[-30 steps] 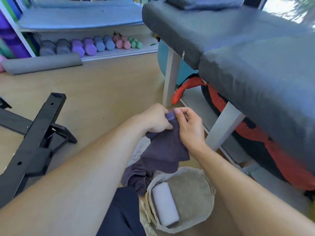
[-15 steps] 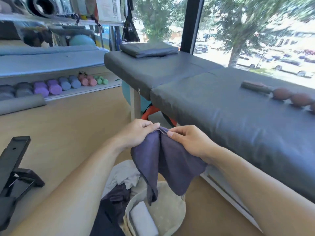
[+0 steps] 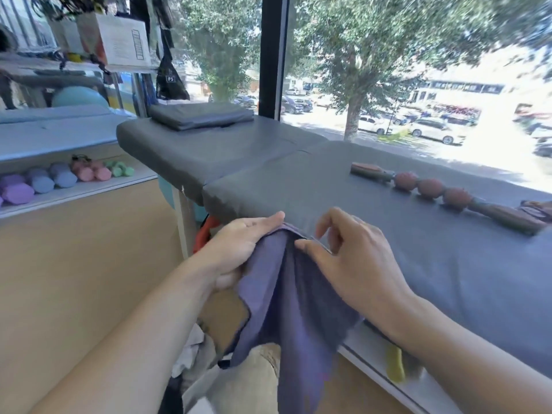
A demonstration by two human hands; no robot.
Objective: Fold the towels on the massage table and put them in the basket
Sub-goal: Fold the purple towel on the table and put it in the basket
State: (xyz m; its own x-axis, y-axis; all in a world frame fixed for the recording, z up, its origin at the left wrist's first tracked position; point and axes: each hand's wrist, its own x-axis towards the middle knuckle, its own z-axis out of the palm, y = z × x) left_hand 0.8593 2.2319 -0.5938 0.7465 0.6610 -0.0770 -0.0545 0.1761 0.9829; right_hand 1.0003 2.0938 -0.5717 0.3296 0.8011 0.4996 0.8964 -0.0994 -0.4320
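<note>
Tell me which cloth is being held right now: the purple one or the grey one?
The purple towel: the left hand and right hand hold its top edge at the massage table edge. The folded grey cloth lies untouched at the far end.

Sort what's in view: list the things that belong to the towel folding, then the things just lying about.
Belongs to the job:
purple towel, gripped by left hand and right hand
massage table
basket, partly hidden

Lying about:
roller massager
folded grey sheet
dumbbells on the shelf
</note>
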